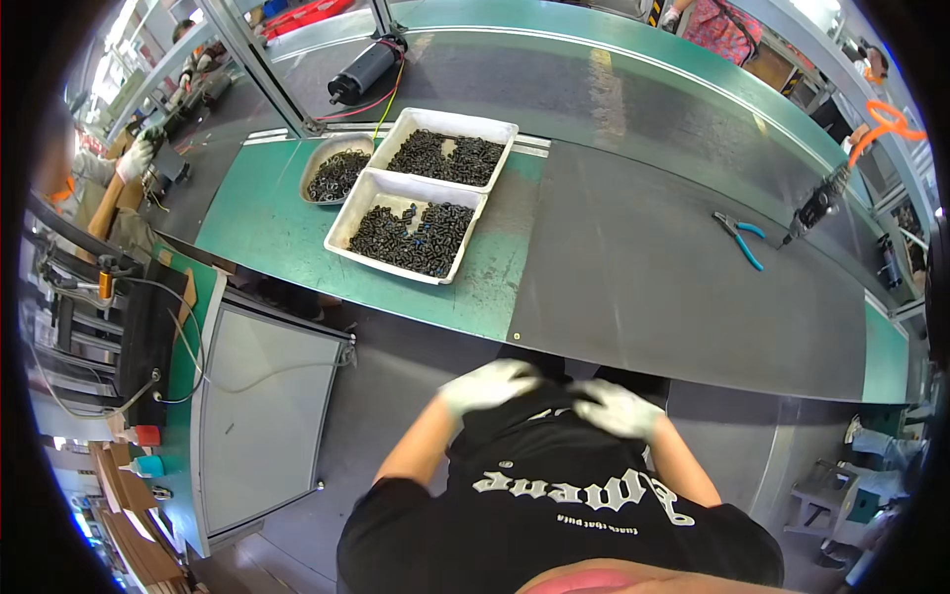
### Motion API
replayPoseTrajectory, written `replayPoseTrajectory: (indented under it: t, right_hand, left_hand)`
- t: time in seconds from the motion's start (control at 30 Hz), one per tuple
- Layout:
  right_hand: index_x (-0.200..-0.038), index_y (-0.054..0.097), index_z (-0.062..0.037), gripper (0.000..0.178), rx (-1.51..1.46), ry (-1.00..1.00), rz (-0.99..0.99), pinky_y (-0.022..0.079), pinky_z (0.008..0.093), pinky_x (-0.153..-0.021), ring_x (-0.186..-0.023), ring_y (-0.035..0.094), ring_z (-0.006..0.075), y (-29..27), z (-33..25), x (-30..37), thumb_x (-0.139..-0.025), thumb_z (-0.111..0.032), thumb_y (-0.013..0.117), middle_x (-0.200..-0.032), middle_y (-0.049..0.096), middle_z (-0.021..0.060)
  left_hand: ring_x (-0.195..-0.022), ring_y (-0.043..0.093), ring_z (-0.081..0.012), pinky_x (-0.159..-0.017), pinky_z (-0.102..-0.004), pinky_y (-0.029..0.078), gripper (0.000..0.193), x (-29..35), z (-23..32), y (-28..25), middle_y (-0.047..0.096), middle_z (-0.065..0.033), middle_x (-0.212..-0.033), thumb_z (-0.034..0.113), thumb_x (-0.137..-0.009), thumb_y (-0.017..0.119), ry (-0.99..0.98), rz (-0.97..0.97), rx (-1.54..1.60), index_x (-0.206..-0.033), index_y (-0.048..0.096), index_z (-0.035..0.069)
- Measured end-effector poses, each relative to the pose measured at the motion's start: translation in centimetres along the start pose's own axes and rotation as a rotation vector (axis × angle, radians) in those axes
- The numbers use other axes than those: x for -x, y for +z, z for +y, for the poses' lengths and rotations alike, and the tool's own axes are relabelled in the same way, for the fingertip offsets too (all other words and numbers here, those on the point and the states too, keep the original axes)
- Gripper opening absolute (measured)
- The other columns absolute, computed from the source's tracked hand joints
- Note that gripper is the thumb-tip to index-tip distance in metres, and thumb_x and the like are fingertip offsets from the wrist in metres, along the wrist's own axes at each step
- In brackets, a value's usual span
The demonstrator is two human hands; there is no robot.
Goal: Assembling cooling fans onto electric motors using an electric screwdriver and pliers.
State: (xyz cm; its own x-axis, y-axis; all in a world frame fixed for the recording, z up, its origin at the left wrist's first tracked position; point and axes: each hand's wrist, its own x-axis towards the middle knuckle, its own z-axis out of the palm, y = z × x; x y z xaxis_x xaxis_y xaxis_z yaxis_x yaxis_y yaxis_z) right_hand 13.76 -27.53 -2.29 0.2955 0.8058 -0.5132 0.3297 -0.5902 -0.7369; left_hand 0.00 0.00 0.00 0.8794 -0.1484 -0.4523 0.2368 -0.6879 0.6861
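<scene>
My left hand [490, 386], in a white glove, is at the lower front of my black T-shirt [554, 465], close to the bench's near edge. On the shirt's other side my right hand [619, 408], also gloved in white, touches the cloth. Motion smears the fingers of both hands, so whether they pinch the fabric does not show. Beyond them lies the dark mat [683, 267] on the bench. A pair of pliers with blue handles [742, 240] rests on it, and a dark power screwdriver [819, 208] hangs from an orange coiled hose at the right.
Two white trays [339, 238] hold many small black cylindrical parts. Beside them a smaller tray [315, 196] contains black rings. A dark cylindrical motor [366, 71] with coloured wires lies behind a metal post. At left stands a grey-topped cart [262, 416]. Other people work around the line.
</scene>
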Motion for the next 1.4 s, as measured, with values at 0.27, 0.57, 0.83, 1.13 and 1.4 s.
replayPoseTrajectory:
  t: [0.27, 0.57, 0.83, 1.13, 1.4]
  right_hand:
    - [-0.09, 0.062, 0.0039, 0.044, -0.344, -0.699, 0.263, 0.049, 0.0298, -0.062, -0.072, 0.062, 0.0173, -16.9, -20.4, -1.7, -0.096, -0.039, 0.054, -0.082, 0.065, 0.0091]
    - [-0.12, 0.059, -0.004, 0.038, 0.201, -0.645, 0.522, 0.052, 0.0306, -0.075, -0.076, 0.066, 0.0156, -21.5, -34.2, -47.3, -0.096, -0.033, 0.052, -0.101, 0.066, 0.011]
    - [-0.132, 0.043, 0.0058, 0.059, -1.177, -0.305, -0.016, 0.055, 0.0436, -0.078, -0.087, 0.066, 0.0324, -15.4, -38.6, -53.1, -0.096, -0.039, 0.054, -0.124, 0.053, 0.0264]
    - [-0.12, 0.061, 0.0025, 0.058, -0.329, -0.125, 0.684, 0.042, 0.0439, -0.099, -0.112, 0.058, 0.0421, -20.0, -35.8, -51.2, -0.09, -0.044, 0.044, -0.118, 0.061, 0.0282]
    - [-0.099, 0.065, -0.006, 0.046, 0.29, -0.242, 0.666, 0.044, 0.0355, -0.07, -0.079, 0.06, 0.0239, -36.3, -24.4, -39.8, -0.087, -0.048, 0.052, -0.086, 0.064, 0.0114]
  left_hand:
    - [-0.079, 0.058, -0.0216, -0.074, -0.0322, 0.048, 0.032, 10.1, -5.6, -15.7, 0.061, -0.0135, -0.087, 0.023, -0.098, 0.046, -0.029, 1.338, 0.172, -0.097, 0.061, -0.005]
    - [-0.135, 0.037, -0.036, -0.111, -0.0458, 0.028, 0.059, 3.6, -16.4, -22.3, 0.042, -0.0204, -0.145, 0.041, -0.093, 0.045, -0.853, 1.264, -0.43, -0.139, 0.044, 0.004]
    - [-0.131, 0.039, -0.0365, -0.11, -0.0467, 0.03, 0.05, 5.7, -16.3, -22.2, 0.042, -0.0185, -0.143, 0.033, -0.092, 0.051, -0.878, 1.225, -0.42, -0.132, 0.048, 0.004]
    - [-0.13, 0.039, -0.0359, -0.109, -0.0472, 0.031, 0.049, 3.7, -16.8, -22.2, 0.044, -0.0167, -0.141, 0.032, -0.094, 0.051, -0.811, 1.29, -0.476, -0.134, 0.047, 0.005]
    - [-0.135, 0.036, -0.0335, -0.111, -0.0456, 0.029, 0.053, 3.7, -16.5, -22.3, 0.041, -0.0146, -0.145, 0.04, -0.093, 0.05, -0.871, 1.254, -0.405, -0.136, 0.047, 0.009]
